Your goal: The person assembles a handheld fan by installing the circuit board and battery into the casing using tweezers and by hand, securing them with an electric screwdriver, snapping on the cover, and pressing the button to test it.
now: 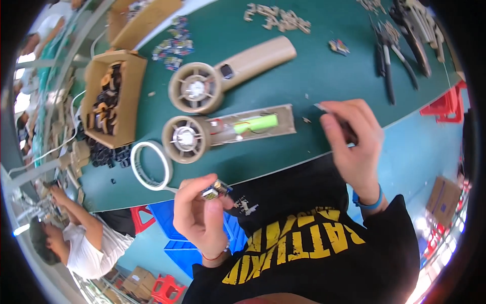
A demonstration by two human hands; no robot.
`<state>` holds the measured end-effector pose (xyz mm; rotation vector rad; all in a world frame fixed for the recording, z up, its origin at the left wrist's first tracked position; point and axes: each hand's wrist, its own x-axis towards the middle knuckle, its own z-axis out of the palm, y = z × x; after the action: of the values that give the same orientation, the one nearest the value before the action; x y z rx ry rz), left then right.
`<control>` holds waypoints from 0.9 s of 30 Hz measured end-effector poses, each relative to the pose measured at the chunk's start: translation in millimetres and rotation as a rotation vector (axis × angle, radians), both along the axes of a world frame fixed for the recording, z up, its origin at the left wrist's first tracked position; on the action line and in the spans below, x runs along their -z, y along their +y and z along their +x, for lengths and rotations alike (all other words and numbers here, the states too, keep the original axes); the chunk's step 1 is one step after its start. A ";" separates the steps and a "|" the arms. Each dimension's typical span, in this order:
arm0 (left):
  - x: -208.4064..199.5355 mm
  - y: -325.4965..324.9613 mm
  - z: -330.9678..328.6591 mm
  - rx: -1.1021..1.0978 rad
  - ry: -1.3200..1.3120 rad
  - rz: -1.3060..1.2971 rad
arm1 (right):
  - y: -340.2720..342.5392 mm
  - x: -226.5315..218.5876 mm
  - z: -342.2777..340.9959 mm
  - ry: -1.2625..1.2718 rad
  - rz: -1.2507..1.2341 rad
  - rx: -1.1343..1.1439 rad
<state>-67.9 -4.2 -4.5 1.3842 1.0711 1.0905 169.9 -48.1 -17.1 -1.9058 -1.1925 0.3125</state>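
My left hand (198, 215) is closed, pinching a small circuit board (216, 190) with shiny metal parts just off the table's front edge. My right hand (358, 137) hovers over the front right of the table, thumb and forefinger together on a tiny pale piece too small to name. Between the hands and farther away lies an opened beige handheld fan (202, 137), its handle shell exposing a yellow-green battery cell (260, 124) and thin wires. Just beyond it is another beige handheld fan (263, 58) with a small dark window on its handle.
A white tape roll (135, 169) lies at the table's left front. Behind it stands a cardboard box (132, 96) of black and orange parts. Circuit boards (174, 45) and beige pieces (278, 20) lie at the back, pliers (387, 71) at right. A person (96, 248) sits at left.
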 end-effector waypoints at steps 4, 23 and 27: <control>-12.4 21.7 -16.4 -0.161 0.117 0.069 | 9.0 12.2 15.8 -0.028 0.172 0.014; -18.2 170.4 15.6 0.157 0.664 0.111 | 14.3 20.9 20.3 -0.166 0.099 0.005; -30.0 136.0 2.4 0.205 0.626 0.127 | 12.6 16.4 22.0 -0.146 0.049 0.009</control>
<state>-65.4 131.8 25.5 1.9612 1.2704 0.5871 191.9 -35.4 -33.5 -1.9170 -1.2751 0.1398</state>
